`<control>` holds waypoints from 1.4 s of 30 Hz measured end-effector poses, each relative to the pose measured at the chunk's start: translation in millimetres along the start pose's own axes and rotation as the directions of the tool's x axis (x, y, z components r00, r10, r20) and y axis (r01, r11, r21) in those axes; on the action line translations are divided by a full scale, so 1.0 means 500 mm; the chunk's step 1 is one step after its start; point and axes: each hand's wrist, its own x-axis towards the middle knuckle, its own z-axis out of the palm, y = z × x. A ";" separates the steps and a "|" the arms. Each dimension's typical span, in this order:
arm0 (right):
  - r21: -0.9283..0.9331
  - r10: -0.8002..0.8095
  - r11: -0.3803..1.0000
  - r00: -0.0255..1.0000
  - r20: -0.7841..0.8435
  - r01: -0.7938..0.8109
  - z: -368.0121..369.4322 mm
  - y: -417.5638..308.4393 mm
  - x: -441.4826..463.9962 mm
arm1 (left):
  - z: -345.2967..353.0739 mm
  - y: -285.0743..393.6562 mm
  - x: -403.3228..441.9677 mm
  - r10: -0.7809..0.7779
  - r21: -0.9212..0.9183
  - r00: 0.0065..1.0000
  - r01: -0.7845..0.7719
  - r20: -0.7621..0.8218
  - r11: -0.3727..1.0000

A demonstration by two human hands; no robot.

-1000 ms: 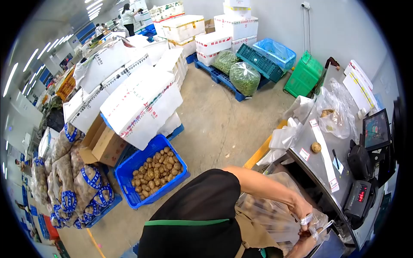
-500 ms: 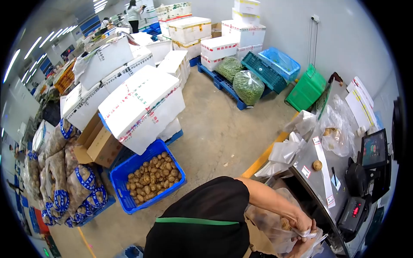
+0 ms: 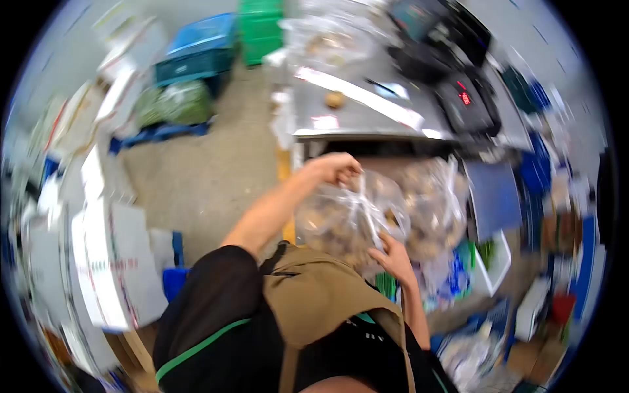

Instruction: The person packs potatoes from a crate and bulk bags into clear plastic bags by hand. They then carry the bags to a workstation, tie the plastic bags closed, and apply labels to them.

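A clear plastic bag full of potatoes (image 3: 327, 226) stands in front of me, below the counter, with its white top twisted or knotted in the middle. My left hand (image 3: 339, 169) is closed on one white end of the bag's top. Lower and to the right, my right hand (image 3: 393, 257) pinches the other white end, which is drawn out between the two hands. A second bag of potatoes (image 3: 426, 209), with white handles gathered upward, leans against the first on its right. Motion blur hides the fine details.
A metal counter (image 3: 386, 121) lies ahead with a single potato (image 3: 334, 99), a long white strip (image 3: 360, 96) and a black scale (image 3: 466, 105) with a red display. White foam boxes (image 3: 111, 268) are stacked at left; bagged greens (image 3: 183, 105) sit on a blue pallet.
My view has swung towards the counter and down over the bags. My hands, close together at the bag before, are now apart, each holding an end of its top.
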 end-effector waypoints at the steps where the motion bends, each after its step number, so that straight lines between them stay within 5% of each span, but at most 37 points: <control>1: -0.031 -0.028 0.999 1.000 0.013 0.029 -0.007 0.009 0.008 | 0.038 0.020 -0.027 0.006 0.005 0.999 -0.006 0.032 1.000; 3: -0.077 -0.028 0.997 0.999 0.045 0.032 -0.023 0.009 0.023 | 0.090 0.041 -0.060 0.050 -0.014 0.983 -0.048 0.176 0.999; 5: -0.071 -0.072 0.995 0.997 0.040 0.074 -0.028 -0.041 0.027 | 0.121 0.039 -0.046 0.117 -0.385 0.991 -0.086 0.058 0.919; 8: -0.125 -0.392 0.915 0.919 -0.048 0.384 -0.009 -0.086 0.032 | 0.082 0.016 0.053 -0.040 -0.804 0.998 0.064 0.049 0.591; 11: -0.140 -0.550 0.823 0.834 0.043 0.550 0.055 -0.066 0.021 | 0.081 0.014 0.123 -0.014 -0.728 0.987 -0.110 -0.162 0.677; 15: -0.183 -0.535 0.809 0.828 0.168 0.559 0.114 0.009 -0.019 | 0.034 -0.017 0.232 0.105 -0.520 0.899 -0.338 -0.426 0.784; 19: -0.269 -0.585 0.769 0.808 0.069 0.580 0.122 0.020 -0.031 | 0.061 0.001 0.252 0.067 -0.450 0.828 -0.368 -0.557 0.813; 22: -0.232 -0.528 0.805 0.838 0.138 0.546 0.104 -0.004 -0.041 | 0.068 -0.013 0.224 0.182 -0.363 0.848 -0.394 -0.498 0.845; 25: 0.257 -0.437 0.859 0.896 -0.081 0.442 0.051 -0.069 -0.063 | 0.068 0.008 0.124 0.328 -0.488 0.932 -0.360 -0.152 0.795; 28: 0.470 -0.236 0.843 0.965 -0.111 0.260 0.002 -0.054 -0.025 | 0.140 0.031 -0.037 0.455 -0.152 0.890 -0.452 -0.013 0.879; 29: 0.554 -0.316 0.769 0.943 -0.104 0.319 -0.003 -0.049 0.010 | 0.141 0.026 -0.057 0.487 -0.067 0.873 -0.485 0.007 0.872; 32: 0.476 -0.327 0.811 0.938 -0.113 0.340 -0.020 -0.084 0.084 | 0.130 -0.002 -0.079 0.500 0.135 0.862 -0.506 0.078 0.852; 37: 0.423 -0.310 0.849 0.947 -0.085 0.316 -0.023 -0.099 0.172 | 0.153 -0.053 -0.106 0.432 -0.020 0.894 -0.432 0.117 0.901; 42: 0.465 -0.256 0.862 0.965 0.059 0.200 -0.029 -0.087 0.204 | 0.163 -0.060 -0.111 0.502 0.094 0.865 -0.501 0.018 0.860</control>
